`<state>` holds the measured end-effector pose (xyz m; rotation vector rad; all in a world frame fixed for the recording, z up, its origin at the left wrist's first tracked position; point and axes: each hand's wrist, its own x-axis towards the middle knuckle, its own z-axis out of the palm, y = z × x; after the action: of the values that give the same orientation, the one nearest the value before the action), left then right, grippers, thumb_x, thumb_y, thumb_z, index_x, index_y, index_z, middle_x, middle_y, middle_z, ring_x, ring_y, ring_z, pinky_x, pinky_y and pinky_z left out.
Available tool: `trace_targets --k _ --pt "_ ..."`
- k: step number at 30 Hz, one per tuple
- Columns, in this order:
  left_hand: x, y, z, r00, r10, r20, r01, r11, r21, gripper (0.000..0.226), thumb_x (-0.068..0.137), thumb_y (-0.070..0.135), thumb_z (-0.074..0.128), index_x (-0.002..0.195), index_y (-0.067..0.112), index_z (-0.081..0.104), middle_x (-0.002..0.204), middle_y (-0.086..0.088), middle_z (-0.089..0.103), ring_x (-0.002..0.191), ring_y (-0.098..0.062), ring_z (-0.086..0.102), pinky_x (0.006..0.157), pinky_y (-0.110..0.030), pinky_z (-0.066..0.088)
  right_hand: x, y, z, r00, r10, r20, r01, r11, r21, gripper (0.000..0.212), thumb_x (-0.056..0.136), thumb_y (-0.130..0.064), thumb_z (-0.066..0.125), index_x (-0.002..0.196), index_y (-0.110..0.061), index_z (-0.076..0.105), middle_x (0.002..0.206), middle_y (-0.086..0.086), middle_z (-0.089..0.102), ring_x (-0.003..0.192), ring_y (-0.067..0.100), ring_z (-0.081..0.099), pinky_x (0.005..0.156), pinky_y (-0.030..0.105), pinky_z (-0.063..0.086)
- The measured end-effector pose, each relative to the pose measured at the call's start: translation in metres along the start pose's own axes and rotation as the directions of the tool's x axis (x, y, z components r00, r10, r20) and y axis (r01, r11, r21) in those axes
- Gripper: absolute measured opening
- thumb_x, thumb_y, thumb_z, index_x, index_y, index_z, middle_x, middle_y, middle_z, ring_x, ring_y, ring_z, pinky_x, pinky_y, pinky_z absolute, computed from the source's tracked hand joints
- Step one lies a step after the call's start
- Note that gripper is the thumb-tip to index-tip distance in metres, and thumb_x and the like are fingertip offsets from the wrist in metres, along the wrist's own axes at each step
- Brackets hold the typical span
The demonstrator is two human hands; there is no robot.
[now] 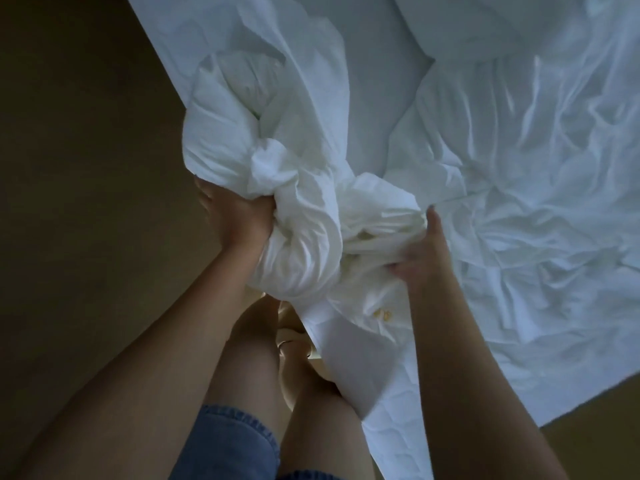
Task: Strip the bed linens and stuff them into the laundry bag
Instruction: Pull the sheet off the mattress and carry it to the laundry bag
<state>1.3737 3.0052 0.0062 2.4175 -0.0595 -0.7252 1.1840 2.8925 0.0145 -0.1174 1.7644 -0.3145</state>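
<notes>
Sheet: white sheet, bunched into a fat wad over the bed's near corner. Its tail trails up along the bed edge, so it's partly on the bed.
L grip: L grip has fingers curled into the wad's left underside, a fistful of cloth.
R grip: R grip is blurred. Fingers are dug into folds on the wad's right w/ one digit out straight along the cloth; it's holding cloth, not spread.
Bed: quilted mattress is bare at the near corner below the wad. More rumpled linen covers the right side; top right looks like a pillow, not sure.
Bag: not in view.
Weight: prob. light for its bulk, an easy armful.
Feel: soft & limp, no stiffness. It'll sag & spill wherever unsupported. Smooth weave, so likely slides thru a loose hold.
Fragile: no. OK to squeeze hard & crush small for the bag.
Where to hold: deep in the wad's middle, thru several layers. A single-edge hold would just unroll it. Two holds on opp. sides, as now, keep it together.
Snag risk: tail may be tucked or pinned under the other linen. Expect drag; pull low, toward the body.
Stage: stripping approx. part done, stuffing not begun (my read).
</notes>
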Motion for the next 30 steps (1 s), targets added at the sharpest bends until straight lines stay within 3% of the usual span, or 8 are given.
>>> trace_targets --k 2,4,8,11,14,20,26,30 --pt "0.003 -0.001 -0.001 0.990 0.122 0.067 -0.128 0.988 0.091 0.106 0.065 0.073 0.038 0.144 0.003 0.030 0.141 -0.013 0.043 0.129 -0.024 0.042 0.096 -0.010 0.021 0.006 -0.026 0.019 0.979 -0.202 -0.035 0.196 0.972 -0.131 0.037 0.081 -0.024 0.069 0.113 -0.008 0.061 0.094 0.005 0.066 0.092 0.024 0.066 0.059 0.026 0.053" --pt "0.011 0.007 0.000 0.972 0.193 0.134 -0.209 0.971 0.120 0.094 0.071 0.063 0.052 0.141 0.004 0.035 0.135 -0.014 0.049 0.123 -0.026 0.048 0.098 -0.018 0.031 -0.005 -0.050 0.050 0.893 -0.451 0.012 0.441 0.866 -0.236 0.016 0.085 -0.001 0.056 0.098 -0.006 0.063 0.075 0.003 0.059 0.072 0.019 0.061 0.050 0.021 0.049" --pt "0.026 0.042 0.003 0.890 0.385 0.246 -0.427 0.892 0.147 0.099 0.068 0.057 0.071 0.146 0.014 0.029 0.135 -0.009 0.049 0.124 -0.029 0.048 0.102 -0.046 0.041 -0.044 -0.058 0.091 0.720 -0.600 0.350 0.644 0.765 -0.014 0.033 0.077 0.013 0.041 0.069 -0.011 0.062 0.060 0.001 0.062 0.059 0.014 0.058 0.058 0.024 0.049" --pt "0.035 0.065 0.005 0.794 0.421 0.438 -0.547 0.809 0.215 0.100 0.077 0.052 0.067 0.152 0.017 0.012 0.146 -0.014 0.034 0.133 -0.032 0.035 0.108 -0.046 0.028 -0.051 -0.048 0.096 0.657 -0.538 0.528 0.690 0.712 -0.133 0.041 0.077 0.014 0.039 0.066 -0.016 0.064 0.058 -0.007 0.065 0.059 0.009 0.061 0.060 0.022 0.051" --pt "0.043 0.083 0.010 0.744 0.372 0.555 -0.580 0.772 0.261 0.105 0.078 0.055 0.069 0.154 0.023 0.003 0.149 -0.011 0.029 0.136 -0.031 0.030 0.110 -0.045 0.025 -0.047 -0.050 0.100 0.691 -0.572 0.441 0.700 0.681 -0.213 0.028 0.067 -0.001 0.043 0.083 -0.017 0.060 0.072 -0.006 0.065 0.067 0.008 0.060 0.065 0.020 0.050" --pt "0.030 0.119 0.010 0.707 0.143 0.692 -0.492 0.803 0.337 0.143 0.057 0.072 0.072 0.149 0.016 -0.021 0.159 -0.012 -0.002 0.147 -0.027 0.000 0.118 -0.052 0.007 -0.025 -0.072 0.116 0.630 -0.655 0.418 0.760 0.412 -0.502 0.051 0.070 -0.006 0.053 0.119 -0.016 0.043 0.124 0.011 0.043 0.111 0.023 0.049 0.101 0.034 0.042" --pt "0.021 0.122 0.037 0.840 0.046 0.540 -0.386 0.751 0.536 0.159 0.045 0.074 0.077 0.145 0.010 -0.029 0.157 -0.014 -0.008 0.146 -0.029 -0.005 0.115 -0.059 0.003 -0.022 -0.087 0.130 0.688 -0.548 0.476 0.691 0.296 -0.659 0.047 0.078 -0.004 0.048 0.124 -0.009 0.041 0.128 0.014 0.041 0.110 0.024 0.046 0.096 0.023 0.036" --pt "0.019 0.106 0.057 0.897 0.199 0.394 -0.395 0.760 0.516 0.139 0.059 0.071 0.073 0.150 0.006 -0.009 0.153 -0.014 0.014 0.142 -0.030 0.013 0.113 -0.057 0.011 -0.059 -0.083 0.143 0.289 -0.793 0.536 0.822 -0.082 -0.564 0.072 0.067 -0.009 0.051 0.137 -0.006 0.039 0.139 0.018 0.035 0.128 0.032 0.033 0.098 0.010 0.016"
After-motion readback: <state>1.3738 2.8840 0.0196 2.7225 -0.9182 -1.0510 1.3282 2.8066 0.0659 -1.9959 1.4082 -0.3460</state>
